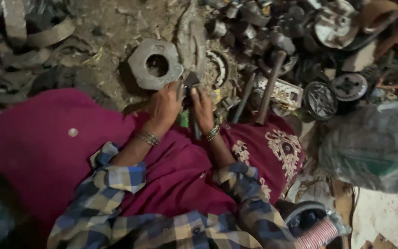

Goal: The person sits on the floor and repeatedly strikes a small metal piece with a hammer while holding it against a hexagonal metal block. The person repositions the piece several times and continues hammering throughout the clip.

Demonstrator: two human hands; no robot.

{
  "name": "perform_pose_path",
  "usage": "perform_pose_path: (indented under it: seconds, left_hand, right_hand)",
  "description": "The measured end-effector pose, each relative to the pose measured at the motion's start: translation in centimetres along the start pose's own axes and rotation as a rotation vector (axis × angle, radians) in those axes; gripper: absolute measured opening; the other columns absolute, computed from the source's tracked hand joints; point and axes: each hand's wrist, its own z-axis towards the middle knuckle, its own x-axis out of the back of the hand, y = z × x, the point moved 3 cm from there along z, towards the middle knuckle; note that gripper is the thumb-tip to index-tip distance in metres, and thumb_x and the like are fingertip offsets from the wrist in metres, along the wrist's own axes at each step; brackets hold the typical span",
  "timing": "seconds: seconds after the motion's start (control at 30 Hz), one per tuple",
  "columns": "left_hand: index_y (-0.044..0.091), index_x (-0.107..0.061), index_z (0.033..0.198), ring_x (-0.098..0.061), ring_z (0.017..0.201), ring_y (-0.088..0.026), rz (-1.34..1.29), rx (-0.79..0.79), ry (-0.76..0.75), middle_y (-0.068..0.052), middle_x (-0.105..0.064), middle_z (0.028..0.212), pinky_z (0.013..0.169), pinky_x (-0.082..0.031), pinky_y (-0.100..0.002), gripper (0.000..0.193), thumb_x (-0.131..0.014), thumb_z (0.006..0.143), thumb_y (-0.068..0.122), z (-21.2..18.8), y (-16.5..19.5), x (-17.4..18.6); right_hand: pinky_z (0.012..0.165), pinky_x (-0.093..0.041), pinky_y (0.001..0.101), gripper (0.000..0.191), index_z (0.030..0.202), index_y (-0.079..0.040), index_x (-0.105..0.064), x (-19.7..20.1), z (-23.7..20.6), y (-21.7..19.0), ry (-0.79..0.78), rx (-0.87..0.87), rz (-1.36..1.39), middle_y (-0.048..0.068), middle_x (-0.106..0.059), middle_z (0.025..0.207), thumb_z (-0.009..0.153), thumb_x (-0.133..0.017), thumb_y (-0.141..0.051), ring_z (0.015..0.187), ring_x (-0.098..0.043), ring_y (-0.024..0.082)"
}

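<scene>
Both hands meet over the lap, just below a large grey hexagonal metal nut (155, 63) lying on the dirt floor (111, 23). The left hand (164, 107) and right hand (202, 108) close together on a small dark metal part (191, 80); it appears still whole, so the work looks early. A white patterned box (284, 92) lies right, beside a wooden-handled hammer (269, 87).
</scene>
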Motion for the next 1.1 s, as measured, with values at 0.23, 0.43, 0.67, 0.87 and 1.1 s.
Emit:
perform_pose_path:
  seconds: [0.23, 0.43, 0.67, 0.87, 1.1]
  left_hand:
    - [-0.002, -0.061, 0.149, -0.064, 0.07, -0.039, -0.082, -0.111, -0.276, -0.026, -0.071, 0.109, 0.056, -0.05, -0.047, 0.049, -0.06, 0.106, 0.022, -0.5, -1.9, 1.4]
    - [-0.003, -0.07, 0.111, -0.065, 0.076, -0.041, -0.008, -0.165, -0.211, -0.023, -0.068, 0.088, 0.066, -0.05, -0.049, 0.034, -0.061, 0.114, 0.03, 0.3, -3.5, 3.3]
    - [-0.007, -0.069, 0.111, -0.062, 0.064, -0.038, 0.113, -0.03, -0.245, -0.023, -0.065, 0.078, 0.059, -0.048, -0.048, 0.038, -0.058, 0.116, 0.029, -0.8, -4.2, 2.7]
    - [-0.012, -0.066, 0.112, -0.065, 0.085, -0.032, -0.148, 0.208, -0.376, -0.026, -0.068, 0.097, 0.074, -0.05, -0.043, 0.057, -0.075, 0.103, 0.043, -1.1, -4.5, 1.5]
    - [-0.003, -0.073, 0.109, -0.076, 0.096, -0.03, -0.353, 0.335, -0.313, -0.018, -0.077, 0.103, 0.087, -0.057, -0.041, 0.043, -0.085, 0.079, 0.025, -2.5, -4.1, 1.0]
  right_hand:
    - [0.075, -0.056, 0.0408, 0.042, 0.126, 0.002, -0.065, -2.4, -0.6, -1.5, 0.07, -0.009, -0.081, 0.02, -0.073, 0.101, 0.103, -0.06, -0.033, 0.084, -0.071, 0.028]
    - [0.079, -0.055, 0.0438, 0.039, 0.12, -0.001, -0.063, -3.5, -0.7, -5.0, 0.147, 0.117, -0.285, 0.022, -0.07, 0.101, 0.106, -0.059, -0.037, 0.088, -0.07, 0.036]
    - [0.074, -0.05, 0.0496, 0.024, 0.114, -0.003, -0.055, -4.2, -1.6, -5.2, 0.168, 0.289, -0.543, 0.021, -0.065, 0.095, 0.097, -0.057, -0.021, 0.086, -0.063, 0.042]
    - [0.075, -0.051, 0.0457, 0.023, 0.105, -0.001, -0.063, -2.5, -1.3, -1.9, 0.243, 0.005, -0.329, 0.021, -0.066, 0.091, 0.108, -0.054, -0.022, 0.08, -0.063, 0.036]
    - [0.084, -0.056, 0.0462, 0.033, 0.123, -0.003, -0.064, 0.6, -1.7, -0.7, 0.132, 0.136, -0.465, 0.022, -0.072, 0.109, 0.102, -0.064, -0.029, 0.097, -0.07, 0.04]
